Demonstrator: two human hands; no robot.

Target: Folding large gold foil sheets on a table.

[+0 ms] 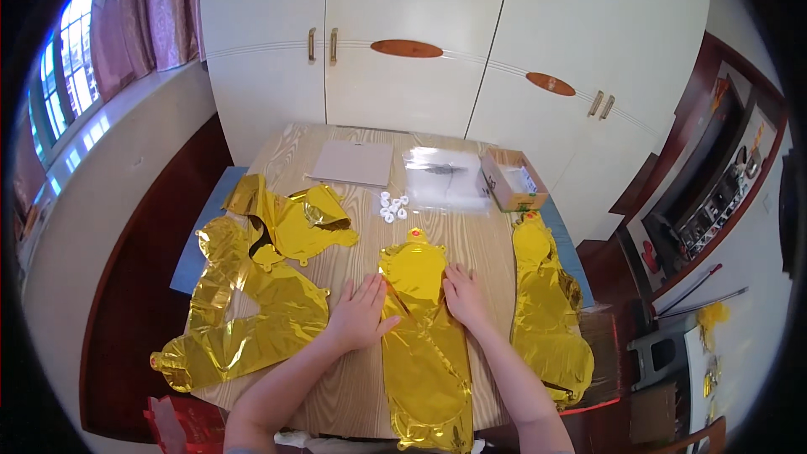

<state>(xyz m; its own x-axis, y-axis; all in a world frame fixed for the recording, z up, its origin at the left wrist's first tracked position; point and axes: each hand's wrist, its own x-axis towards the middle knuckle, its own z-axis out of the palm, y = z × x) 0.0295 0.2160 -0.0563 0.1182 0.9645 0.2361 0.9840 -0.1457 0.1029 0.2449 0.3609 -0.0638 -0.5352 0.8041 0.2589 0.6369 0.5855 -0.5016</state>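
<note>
Lying between both flat, open hands' fingers (367,292): gold foil balloon (423,328).

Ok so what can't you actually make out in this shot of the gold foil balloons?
Head view only:
- Middle foil balloon: its lower end runs off the bottom edge; the left hand and right hand cover its sides.
- Small white pieces: too small to identify.
- Open cardboard box: contents too small to tell.
- Clear plastic bag: glare hides what's inside.
</note>
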